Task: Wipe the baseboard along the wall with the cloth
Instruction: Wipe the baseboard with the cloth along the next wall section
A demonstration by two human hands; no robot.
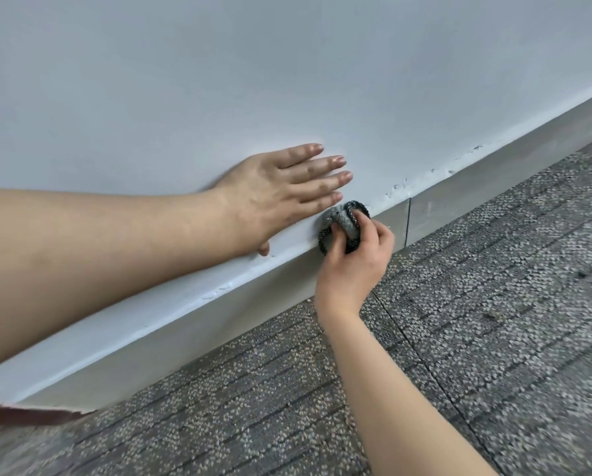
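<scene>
A right hand (353, 266) pinches a bunched grey cloth with dark knitted edging (346, 224) in curled fingers (375, 233) against the top edge of the pale grey baseboard (184, 324) at centre; the left hand (277, 197) lies flat on the white wall (287, 80), fingers straight and together. The wipe seems midway: the baseboard runs off-frame toward 2 and 8 o'clock, and which stretch is clean cannot be told.

Grey speckled carpet-tile floor (459, 304), dark seams between tiles, baseboard (184, 338) along its edge
</scene>
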